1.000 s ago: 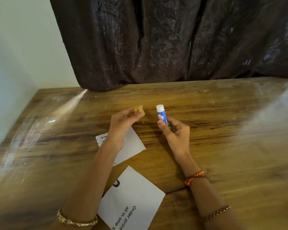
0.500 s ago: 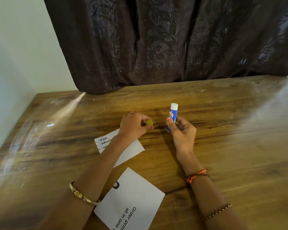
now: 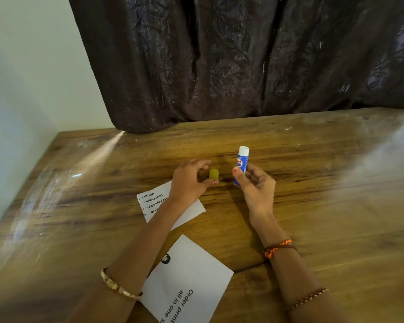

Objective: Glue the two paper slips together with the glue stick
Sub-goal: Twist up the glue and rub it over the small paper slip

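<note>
My right hand (image 3: 254,190) holds the blue and white glue stick (image 3: 242,163) upright, its white top uncovered. The yellow cap (image 3: 214,174) stands on the wooden table (image 3: 313,206) just left of the stick. My left hand (image 3: 188,180) hovers around the cap with fingers spread, thumb tip beside its base, not gripping it. One white paper slip (image 3: 153,202) with printed lines lies under my left wrist. A second, larger slip (image 3: 191,280) with black print lies nearer to me between my forearms.
A dark patterned curtain (image 3: 243,59) hangs along the table's far edge. A pale wall (image 3: 33,78) borders the table on the left. Bright glare lies across the table's right side.
My left hand lowered the yellow cap onto the table and released it, fingers now apart. My right hand kept the glue stick upright, shifting slightly right.
</note>
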